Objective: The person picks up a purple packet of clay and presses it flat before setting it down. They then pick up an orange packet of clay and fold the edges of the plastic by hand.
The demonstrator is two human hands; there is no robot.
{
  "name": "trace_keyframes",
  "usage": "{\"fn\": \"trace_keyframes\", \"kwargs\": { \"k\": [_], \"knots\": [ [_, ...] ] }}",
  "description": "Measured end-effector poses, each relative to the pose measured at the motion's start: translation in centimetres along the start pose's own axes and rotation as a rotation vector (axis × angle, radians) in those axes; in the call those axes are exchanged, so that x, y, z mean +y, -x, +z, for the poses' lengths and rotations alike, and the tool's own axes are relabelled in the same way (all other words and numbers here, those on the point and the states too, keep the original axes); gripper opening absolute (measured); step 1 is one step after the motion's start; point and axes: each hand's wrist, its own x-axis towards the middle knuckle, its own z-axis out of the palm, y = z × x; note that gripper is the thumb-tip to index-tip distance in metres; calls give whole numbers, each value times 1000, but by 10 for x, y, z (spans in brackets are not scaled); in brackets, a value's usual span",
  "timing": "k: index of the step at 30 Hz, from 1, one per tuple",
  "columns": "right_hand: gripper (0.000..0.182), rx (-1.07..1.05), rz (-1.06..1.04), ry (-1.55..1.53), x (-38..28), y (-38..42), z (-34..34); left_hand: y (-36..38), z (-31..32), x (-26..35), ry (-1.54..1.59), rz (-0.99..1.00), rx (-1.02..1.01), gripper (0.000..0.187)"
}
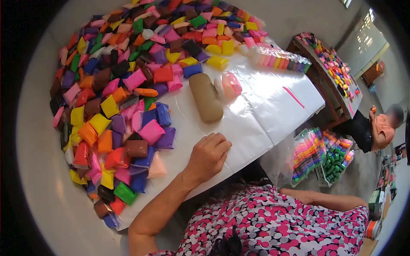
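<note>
Head view: left hand (208,157) curled on white sheet (267,113)

Fingers bent in, palm down; can't tell if anything is inside. Brown block (206,97) lies on the sheet just beyond the knuckles, apart from the hand. Clear-wrapped pink packet (231,85) right beside the block. Colored packets (152,132) heaped along the sheet's left and far edges. Multicolor strip pack (279,59) near far right corner. Right forearm (326,199) visible, right hand hidden. Another person (384,130) near second table (314,66).
</note>
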Motion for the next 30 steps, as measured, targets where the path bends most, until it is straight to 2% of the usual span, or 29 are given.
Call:
{"fn": "trace_keyframes", "kwargs": {
  "k": [1,3,5,6,8,10,13,16,19,20,22,24,25,26,27,28,29,30],
  "knots": [
    [73,33,31,-149,-18,10,1,0,0,0,2,0,1,15],
    [71,38,-34,-201,8,6,6,0,1,1,11,3,1,15],
    [68,14,-40,-168,21,-1,6,0,1,0,12,8,6,15],
    [66,25,-104,13,30,-6,5,0,1,0,14,5,5,16],
    [65,-17,-104,134,8,-18,-5,0,1,0,17,-2,2,16],
    [66,111,-243,24,-14,-25,5,0,0,1,16,1,1,16],
    [67,135,-245,-81,14,-37,10,-1,0,1,14,3,3,16],
    [68,-17,-154,152,34,-15,-7,0,0,1,9,-1,-4,15],
    [63,42,28,-126,5,1,2,0,-1,1,-5,2,-9,16],
    [55,66,-39,-120,10,0,3,0,0,1,-9,3,-8,16],
    [50,-44,-185,365,55,-24,-11,1,1,0,-5,8,-8,16],
    [43,-20,172,862,-35,-18,-22,2,2,0,10,15,-3,17],
    [36,560,-141,883,-43,-8,-21,3,3,-2,8,21,9,17],
    [33,918,-324,662,-69,0,-27,5,2,-4,-3,25,23,17],
    [29,1204,-389,328,-82,11,-27,5,1,-4,-13,14,9,18],
    [29,1552,-493,431,-100,30,-27,5,2,-6,-8,18,13,18],
    [25,1818,-723,403,-95,51,-26,7,3,-6,5,23,8,18],
    [30,2126,-969,407,-91,71,-26,8,3,-4,3,10,11,18]
  ]
}}
